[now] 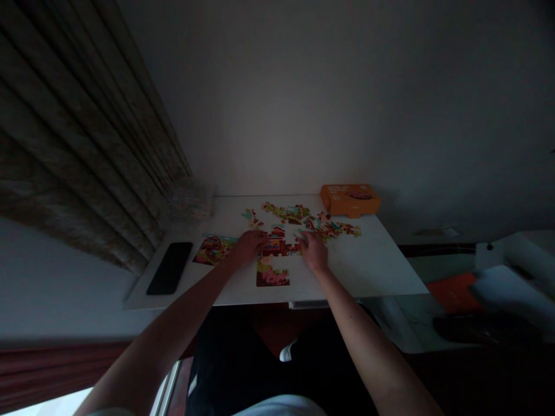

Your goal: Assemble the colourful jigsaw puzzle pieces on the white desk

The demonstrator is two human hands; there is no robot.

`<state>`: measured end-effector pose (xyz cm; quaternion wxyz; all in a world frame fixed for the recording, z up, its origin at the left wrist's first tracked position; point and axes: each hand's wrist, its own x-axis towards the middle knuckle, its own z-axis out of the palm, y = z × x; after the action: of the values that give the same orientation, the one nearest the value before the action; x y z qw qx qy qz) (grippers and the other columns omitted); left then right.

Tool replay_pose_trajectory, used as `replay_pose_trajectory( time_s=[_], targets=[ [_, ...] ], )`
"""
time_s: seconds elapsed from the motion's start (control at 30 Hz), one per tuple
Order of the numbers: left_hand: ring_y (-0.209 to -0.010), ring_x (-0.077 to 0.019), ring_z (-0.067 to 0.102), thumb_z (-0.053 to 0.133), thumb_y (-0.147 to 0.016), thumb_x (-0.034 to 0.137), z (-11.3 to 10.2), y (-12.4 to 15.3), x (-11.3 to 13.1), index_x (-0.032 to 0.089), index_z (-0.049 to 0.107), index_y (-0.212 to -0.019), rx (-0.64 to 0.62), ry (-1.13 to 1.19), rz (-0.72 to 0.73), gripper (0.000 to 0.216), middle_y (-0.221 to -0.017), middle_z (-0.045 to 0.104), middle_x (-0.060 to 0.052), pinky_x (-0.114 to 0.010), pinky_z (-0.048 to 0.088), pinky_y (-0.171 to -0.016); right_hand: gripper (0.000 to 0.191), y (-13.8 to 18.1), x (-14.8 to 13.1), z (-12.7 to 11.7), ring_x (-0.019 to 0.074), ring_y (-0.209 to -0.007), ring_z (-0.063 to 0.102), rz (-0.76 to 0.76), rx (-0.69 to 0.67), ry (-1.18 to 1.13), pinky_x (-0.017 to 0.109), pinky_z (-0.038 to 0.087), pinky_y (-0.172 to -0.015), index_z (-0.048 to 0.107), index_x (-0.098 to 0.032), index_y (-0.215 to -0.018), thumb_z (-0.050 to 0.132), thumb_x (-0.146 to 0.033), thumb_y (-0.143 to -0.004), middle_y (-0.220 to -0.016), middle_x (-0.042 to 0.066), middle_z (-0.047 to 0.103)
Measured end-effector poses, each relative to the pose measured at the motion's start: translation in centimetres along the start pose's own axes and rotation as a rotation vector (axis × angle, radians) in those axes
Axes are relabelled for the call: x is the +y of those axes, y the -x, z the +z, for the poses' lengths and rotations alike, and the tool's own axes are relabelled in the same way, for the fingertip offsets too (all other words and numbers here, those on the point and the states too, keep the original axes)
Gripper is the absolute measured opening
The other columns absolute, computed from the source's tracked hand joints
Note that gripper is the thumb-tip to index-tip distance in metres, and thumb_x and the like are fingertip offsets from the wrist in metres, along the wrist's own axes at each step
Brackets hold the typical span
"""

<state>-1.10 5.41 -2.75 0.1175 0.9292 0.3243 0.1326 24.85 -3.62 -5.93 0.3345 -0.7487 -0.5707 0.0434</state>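
Left hand: the left hand is laid palm down on the worktop, at the left edge of the joined puzzle section; its fingers are bent down onto the pieces, but whether a piece is pinched cannot be told in the dim light.
Right hand: the right hand is set at the right edge of the same section, fingers curled toward the pieces; a grasp cannot be confirmed.
Joined puzzle section: it is seen flat between the two hands, near the front middle of the worktop, with a pink and red lower part reaching toward the near edge.
Loose pieces: they are scattered behind the hands, spread across the far middle of the worktop, up to the box.
Box: an orange box is placed at the far right corner, against the wall, well apart from the hands.
Second picture panel: a colourful assembled part is laid just left of the left hand.
Phone: a dark phone is rested flat at the left end of the worktop, beside the curtain.
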Motion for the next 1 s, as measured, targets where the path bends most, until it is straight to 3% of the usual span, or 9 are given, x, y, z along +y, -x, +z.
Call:
replay_pose_trajectory(
  time_s=[0.23,0.47,0.63,0.8,1.0],
  targets=[
    [-0.144,-0.0305,0.048,0.058,-0.101,0.034,2.3,3.1,4.6,0.022,0.061,-0.143,0.089,0.034,0.118,0.044,-0.152,0.055,-0.015,-0.053,0.038,-0.123,0.034,-0.3,1.3,0.7,0.0293,-0.119,0.061,-0.046,0.093,-0.163,0.046,0.050,-0.104,0.065,-0.020,-0.120,0.064,-0.025,-0.086,-0.119,0.013,0.069],
    [-0.145,-0.0307,0.047,0.058,-0.100,0.035,3.1,3.6,4.7,0.021,0.057,-0.146,0.092,0.027,0.081,0.048,-0.151,0.055,-0.016,-0.055,0.034,-0.125,0.036,-0.4,1.9,0.6,0.0293,-0.112,0.064,-0.007,0.112,-0.345,0.045,0.053,-0.097,0.063,-0.020,-0.120,0.064,-0.028,-0.084,-0.122,0.015,0.067],
    [-0.144,-0.0296,0.049,0.057,-0.101,0.031,2.8,3.7,4.8,0.022,0.057,-0.145,0.075,0.006,0.076,0.045,-0.150,0.056,-0.015,-0.054,0.036,-0.124,0.029,-0.2,1.7,0.5,0.0291,-0.105,0.066,0.007,0.107,-0.308,0.046,0.054,-0.094,0.065,-0.020,-0.113,0.060,-0.028,-0.085,-0.119,0.015,0.065],
    [-0.142,-0.0297,0.051,0.057,-0.100,0.029,2.9,4.3,5.0,0.023,0.058,-0.143,0.099,0.013,0.053,0.043,-0.150,0.056,-0.014,-0.054,0.038,-0.122,0.028,-0.3,1.3,0.5,0.0288,-0.113,0.064,-0.018,0.104,-0.234,0.046,0.052,-0.100,0.067,-0.022,-0.112,0.056,-0.024,-0.087,-0.118,0.013,0.065],
    [-0.140,-0.0298,0.052,0.054,-0.102,0.032,3.2,4.6,5.2,0.024,0.062,-0.139,0.144,0.036,0.029,0.039,-0.148,0.058,-0.014,-0.054,0.041,-0.121,0.029,-0.4,1.8,0.6,0.0283,-0.104,0.066,-0.008,0.113,-0.303,0.047,0.055,-0.095,0.068,-0.022,-0.113,0.060,-0.031,-0.086,-0.114,0.013,0.070]
  ],
)
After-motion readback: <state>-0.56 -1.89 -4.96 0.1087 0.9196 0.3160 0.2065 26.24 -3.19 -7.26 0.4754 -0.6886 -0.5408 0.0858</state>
